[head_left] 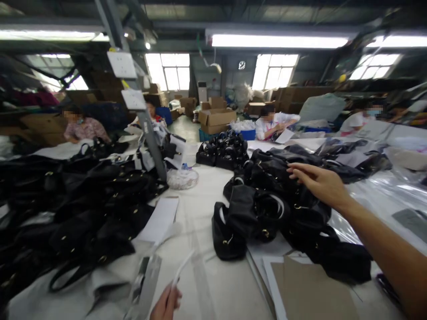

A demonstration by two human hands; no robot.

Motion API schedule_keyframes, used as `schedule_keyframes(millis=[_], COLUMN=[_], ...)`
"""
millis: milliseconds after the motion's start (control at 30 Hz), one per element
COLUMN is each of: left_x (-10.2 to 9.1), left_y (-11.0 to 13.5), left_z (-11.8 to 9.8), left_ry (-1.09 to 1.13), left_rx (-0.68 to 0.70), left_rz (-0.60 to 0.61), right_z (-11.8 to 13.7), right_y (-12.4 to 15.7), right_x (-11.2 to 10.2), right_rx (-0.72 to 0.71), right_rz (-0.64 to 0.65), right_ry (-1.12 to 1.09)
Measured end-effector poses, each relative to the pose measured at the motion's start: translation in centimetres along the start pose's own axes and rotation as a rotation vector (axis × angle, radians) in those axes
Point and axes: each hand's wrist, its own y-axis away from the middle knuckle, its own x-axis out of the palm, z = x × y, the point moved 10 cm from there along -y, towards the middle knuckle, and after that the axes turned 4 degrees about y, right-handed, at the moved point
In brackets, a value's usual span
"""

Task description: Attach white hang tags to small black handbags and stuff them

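Between six and seven o'clock, the left hand (166,304) is curled round the lower end of a white strip (182,268), whose free end points up toward one o'clock over the table (207,206). Between three and four, the right hand (315,181) stretches its fingers inward over the bags (245,209), the thumb just below them across a narrow gap. Whether its tips touch a bag I cannot tell; the forearm runs out toward four o'clock.

These bags are black, heaped from the middle round to four o'clock, with gold-coloured fittings and white wrapping on some handles. The nearest one, toward six, rests on the table. Between eight and nine lies a second black heap (76,209) (so dark that single pieces are hard to tell apart).

At half past four, a brown card (310,289) lies on paler sheets, near the lower bags. A white sheet (162,218) sits between seven and eight, beside the second heap. At eight, a pale bundle (183,179) stands just beside the foot of a grey pole (148,133). Clear film (380,195) spreads toward three, past the right hand.

Beyond the table, a co-worker (85,128) sits between nine and ten, and another (269,126), in white, at two, near a pale sheet. An open box (216,121) stands at twelve, and a long lamp (280,41) glows overhead toward one.
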Motion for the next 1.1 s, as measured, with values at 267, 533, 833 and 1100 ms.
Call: schedule_keyframes(millis=[267, 533, 833, 1100], left_x=[-1.3, 4.3, 1.2, -6.5], left_y=[-0.7, -1.5, -0.3, 4.0], left_z=[0.2, 2.1, 1.9, 14.8], left_ry=[0.71, 0.834, 0.471, -0.103], left_rx=[-0.178, -0.248, 0.071, 0.056], left_rz=[0.121, 0.242, 0.36, 0.304], right_z=[8.6, 8.3, 4.3, 4.5], right_y=[21.6, 36.1, 39.3, 46.2], right_x=[22.9, 37.0, 40.1, 40.9], right_rx=[-0.035, 0.175, 0.299, 0.248], right_rz=[0.895, 1.025, 0.835, 1.02], right_ry=[-0.209, -0.273, -0.134, -0.099])
